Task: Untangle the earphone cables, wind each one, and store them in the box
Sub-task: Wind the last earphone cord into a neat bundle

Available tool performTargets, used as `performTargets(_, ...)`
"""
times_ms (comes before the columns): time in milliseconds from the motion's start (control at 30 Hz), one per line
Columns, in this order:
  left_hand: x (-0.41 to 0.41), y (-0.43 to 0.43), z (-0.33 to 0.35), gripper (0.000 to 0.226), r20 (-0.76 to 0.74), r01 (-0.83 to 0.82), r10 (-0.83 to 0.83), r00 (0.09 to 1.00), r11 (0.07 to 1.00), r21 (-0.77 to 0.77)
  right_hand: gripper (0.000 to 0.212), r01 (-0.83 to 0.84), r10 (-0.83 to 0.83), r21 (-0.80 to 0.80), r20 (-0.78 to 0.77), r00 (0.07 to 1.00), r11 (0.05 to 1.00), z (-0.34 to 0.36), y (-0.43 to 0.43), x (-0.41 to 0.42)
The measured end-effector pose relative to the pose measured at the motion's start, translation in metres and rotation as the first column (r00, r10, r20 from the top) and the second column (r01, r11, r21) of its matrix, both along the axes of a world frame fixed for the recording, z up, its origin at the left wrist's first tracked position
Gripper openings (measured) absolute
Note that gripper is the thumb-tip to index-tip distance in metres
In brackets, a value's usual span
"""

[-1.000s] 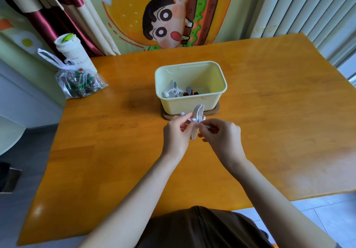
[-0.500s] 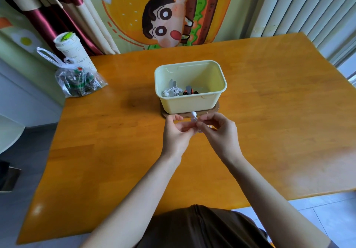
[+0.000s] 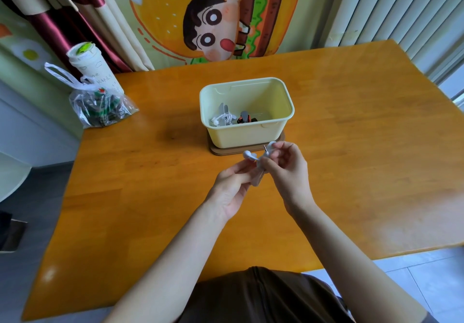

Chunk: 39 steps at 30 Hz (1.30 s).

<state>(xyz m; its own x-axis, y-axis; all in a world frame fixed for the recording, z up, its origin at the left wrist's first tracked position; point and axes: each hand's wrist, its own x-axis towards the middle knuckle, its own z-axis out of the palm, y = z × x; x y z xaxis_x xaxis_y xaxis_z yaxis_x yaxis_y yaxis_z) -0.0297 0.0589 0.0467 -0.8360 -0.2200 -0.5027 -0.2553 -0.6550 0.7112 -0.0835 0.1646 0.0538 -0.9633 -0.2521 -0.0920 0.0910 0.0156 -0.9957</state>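
Observation:
A pale yellow box (image 3: 248, 137) stands on a brown mat in the middle of the wooden table (image 3: 351, 147). Inside it lie a wound white earphone (image 3: 222, 118) and a dark, orange-marked one (image 3: 244, 119). Just in front of the box, my left hand (image 3: 232, 184) and my right hand (image 3: 286, 169) hold a wound white earphone (image 3: 259, 155) between them. Its two earbuds and metal plug stick out above my fingers. My right hand's fingers pinch the bundle; my left fingertips hold its lower end, where a pale winder piece shows.
A clear plastic bag (image 3: 100, 106) with dark contents and a white lidded cup (image 3: 88, 66) sit at the table's far left corner. A curtain and a cartoon cloth hang behind the table. Floor tiles show at the right.
The earphone bundle has turned in my hands, so the earbuds now stick up. My left hand has dropped lower and my right hand has shifted a little right.

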Motion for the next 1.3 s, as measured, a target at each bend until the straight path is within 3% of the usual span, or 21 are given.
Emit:
performTargets(133, 0.0, 0.002, 0.004, 0.024, -0.024, -0.005, 0.006, 1.0, 0.999, 0.049, 0.014, 0.078, -0.067, 0.15, -0.081, 0.994, 0.986, -0.001, 0.002, 0.003)
performTargets(300, 0.0, 0.002, 0.008, 0.021, -0.037, 0.005, -0.004, 0.999, 0.999, 0.049, 0.008, 0.118, -0.088, 0.179, -0.163, 0.983, 0.977, 0.0, 0.005, 0.001)
performTargets(533, 0.0, -0.001, 0.008, 0.011, 0.043, -0.036, 0.034, 0.998, 0.998, 0.049, 0.014, -0.029, 0.072, 0.212, -0.198, 0.978, 0.977, -0.001, 0.008, 0.004)
performTargets(733, 0.001, 0.003, 0.004, 0.013, 0.106, -0.081, 0.082, 0.991, 0.997, -0.015, 0.01, 0.008, 0.126, 0.348, -0.36, 0.924, 0.937, -0.003, 0.006, 0.008)
performTargets(1067, -0.001, -0.005, 0.007, 0.01, -0.003, -0.098, 0.098, 0.995, 0.99, -0.102, 0.004, -0.038, 0.233, 0.379, -0.483, 0.844, 0.925, 0.0, 0.008, 0.005)
performTargets(1300, 0.0, -0.006, 0.017, 0.014, -0.096, -0.03, 0.009, 0.995, 0.975, -0.221, 0.02, 0.021, 0.256, 0.41, -0.61, 0.75, 0.912, 0.0, 0.006, 0.004)
